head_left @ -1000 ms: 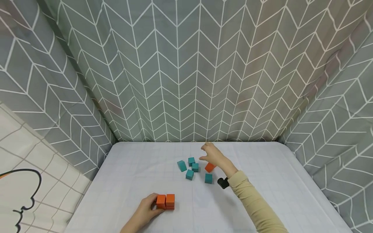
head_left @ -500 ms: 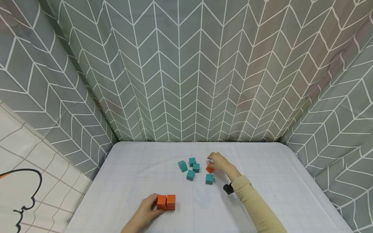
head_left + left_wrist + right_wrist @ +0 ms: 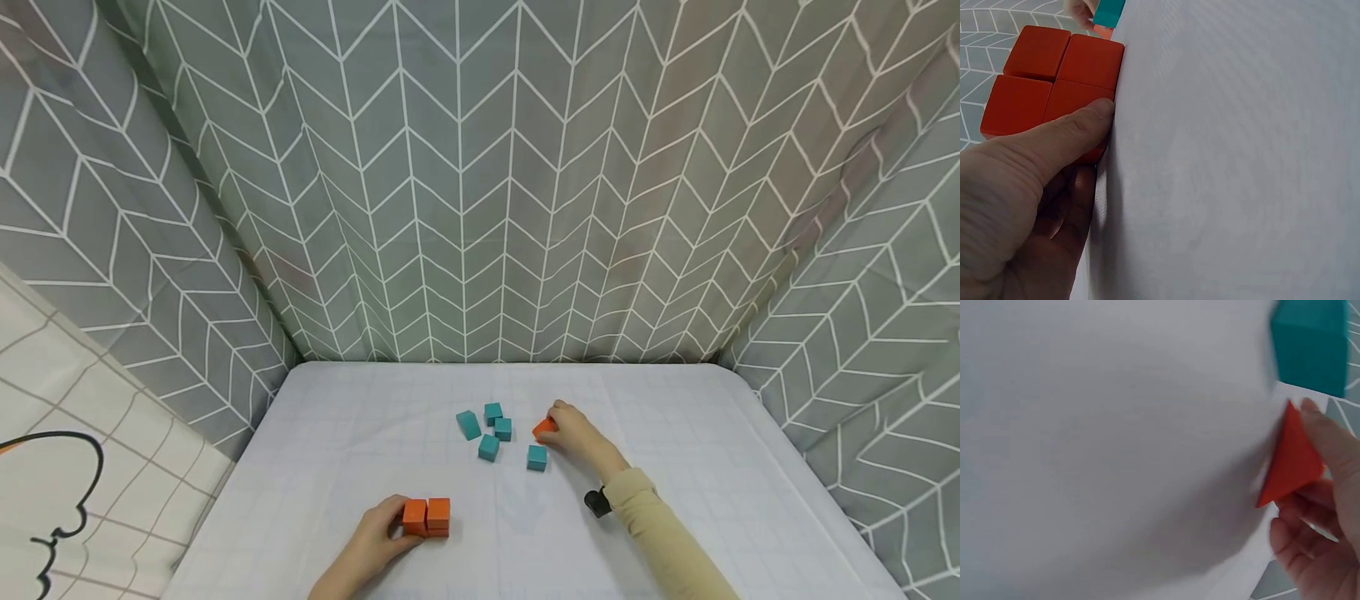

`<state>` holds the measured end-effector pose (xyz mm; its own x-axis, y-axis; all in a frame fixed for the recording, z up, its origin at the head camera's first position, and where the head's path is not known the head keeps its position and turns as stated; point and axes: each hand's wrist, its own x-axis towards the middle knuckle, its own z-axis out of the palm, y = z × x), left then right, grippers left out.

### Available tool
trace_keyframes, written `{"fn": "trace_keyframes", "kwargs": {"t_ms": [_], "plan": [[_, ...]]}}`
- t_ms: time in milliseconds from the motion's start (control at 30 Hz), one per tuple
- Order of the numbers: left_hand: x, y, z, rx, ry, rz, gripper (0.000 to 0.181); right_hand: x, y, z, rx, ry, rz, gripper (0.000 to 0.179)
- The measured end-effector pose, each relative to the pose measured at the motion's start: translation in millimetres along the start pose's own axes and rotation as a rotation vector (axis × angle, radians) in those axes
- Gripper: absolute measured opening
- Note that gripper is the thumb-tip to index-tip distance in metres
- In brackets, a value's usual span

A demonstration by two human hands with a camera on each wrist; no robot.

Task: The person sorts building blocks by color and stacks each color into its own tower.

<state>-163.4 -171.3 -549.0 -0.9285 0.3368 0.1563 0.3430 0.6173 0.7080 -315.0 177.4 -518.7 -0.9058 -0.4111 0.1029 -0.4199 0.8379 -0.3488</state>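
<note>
Near the front of the table, my left hand (image 3: 377, 537) grips a small stack of orange cubes (image 3: 427, 517). In the left wrist view the thumb lies across the lower cubes (image 3: 1020, 105), with narrow gaps between some of them. Farther back and to the right, my right hand (image 3: 581, 435) pinches an orange triangular block (image 3: 544, 427). The right wrist view shows thumb and fingers on either side of that triangular block (image 3: 1292, 456), which is at the tabletop. A teal cube (image 3: 537, 457) sits just in front and left of the right hand.
Several more teal blocks (image 3: 488, 448) lie loosely grouped left of the right hand, one of them a tilted block (image 3: 468, 425). A white cloth covers the table (image 3: 300, 467). Patterned grey curtains (image 3: 480, 208) stand behind and at the sides.
My right hand has come down and back toward me from above the blocks and now pinches the orange triangular block. The left hand stays on the orange cubes.
</note>
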Motion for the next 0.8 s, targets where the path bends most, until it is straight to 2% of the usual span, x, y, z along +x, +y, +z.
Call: {"fn": "trace_keyframes", "kwargs": {"t_ms": [100,267,367,800], "plan": [[0.0,0.0,-0.1,0.002,0.006,0.005,0.036,-5.0,1,6,0.001,0.068,0.004,0.030],[-0.4,0.9,-0.8,-0.009,-0.014,-0.025,0.036,-11.0,4,17,-0.040,0.169,-0.052,0.032],[-0.9,1.0,0.0,-0.012,-0.021,-0.037,0.037,-13.6,4,19,-0.055,0.201,-0.076,0.031],[-0.2,1.1,-0.2,-0.004,-0.027,-0.040,0.038,-18.6,0,19,-0.066,0.194,-0.063,0.022]]}}
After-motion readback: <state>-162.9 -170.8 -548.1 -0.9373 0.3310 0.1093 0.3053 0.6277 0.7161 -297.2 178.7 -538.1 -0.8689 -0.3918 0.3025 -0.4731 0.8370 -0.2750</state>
